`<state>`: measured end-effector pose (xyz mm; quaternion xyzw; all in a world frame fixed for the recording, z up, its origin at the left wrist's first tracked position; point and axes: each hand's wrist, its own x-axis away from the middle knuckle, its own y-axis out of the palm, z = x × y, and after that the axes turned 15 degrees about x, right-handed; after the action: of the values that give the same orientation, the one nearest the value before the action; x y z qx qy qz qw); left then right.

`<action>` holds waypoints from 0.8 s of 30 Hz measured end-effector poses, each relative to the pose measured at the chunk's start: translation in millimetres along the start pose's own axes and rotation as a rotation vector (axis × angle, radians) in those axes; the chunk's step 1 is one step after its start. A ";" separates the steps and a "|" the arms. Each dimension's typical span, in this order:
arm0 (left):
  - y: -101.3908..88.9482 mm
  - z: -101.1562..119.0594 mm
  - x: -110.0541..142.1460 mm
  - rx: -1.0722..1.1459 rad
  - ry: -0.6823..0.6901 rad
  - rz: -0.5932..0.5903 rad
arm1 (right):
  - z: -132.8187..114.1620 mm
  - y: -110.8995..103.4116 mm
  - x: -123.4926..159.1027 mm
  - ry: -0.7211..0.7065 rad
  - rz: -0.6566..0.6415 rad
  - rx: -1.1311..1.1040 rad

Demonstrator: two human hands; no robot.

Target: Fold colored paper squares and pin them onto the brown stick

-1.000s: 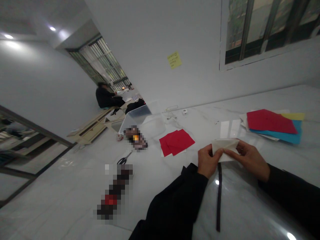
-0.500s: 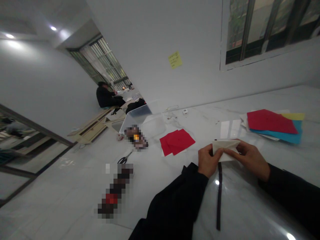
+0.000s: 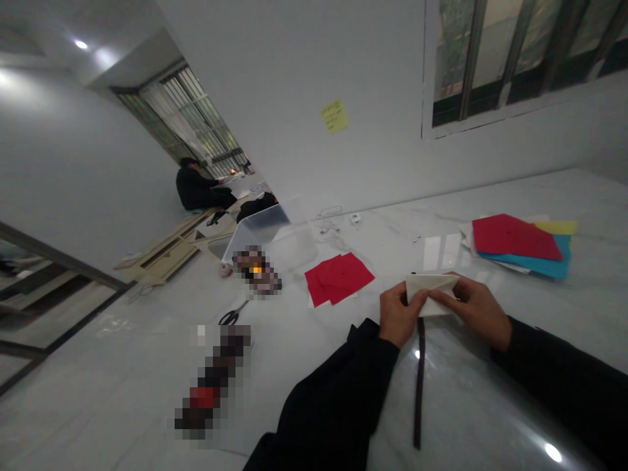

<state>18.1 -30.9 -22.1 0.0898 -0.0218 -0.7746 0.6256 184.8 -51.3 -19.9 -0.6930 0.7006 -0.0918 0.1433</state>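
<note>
Between my two hands is a small folded white sheet [image 3: 434, 285]; I cannot tell whether it is paper or felt. My left hand [image 3: 398, 317] pinches its left side, thumb on the near face. My right hand [image 3: 483, 311] grips its right side, its thumb close to the other thumb. The fingers behind the sheet are partly hidden. A narrow dark strip [image 3: 418, 386] runs down from beneath the sheet toward me, and a small dark tip shows above the sheet's top edge.
Red sheets [image 3: 343, 278] lie left of my hands. A coloured stack [image 3: 517, 237] is at the right. Scissors [image 3: 229, 318] lie beside blurred-out items on the left. Behind them stands a clear plastic bin [image 3: 255, 226]. Farther back, a person [image 3: 196, 186] sits on the floor.
The whole view has shifted, so everything appears slightly farther left. Both hands keep nearly the same hold on the white sheet.
</note>
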 end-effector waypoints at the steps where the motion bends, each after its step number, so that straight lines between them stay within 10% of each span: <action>1: 0.2 0.5 -0.1 0.014 0.003 -0.003 | 0.8 0.1 -0.2 0.006 0.002 -0.006; 24: 2.8 8.7 -3.4 0.299 -0.071 -0.023 | -1.5 -10.9 -3.0 0.070 -0.084 0.116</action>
<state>20.0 -28.9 -12.8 0.1546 -0.1580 -0.7726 0.5951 194.6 -48.7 -14.7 -0.7085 0.6692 -0.1625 0.1546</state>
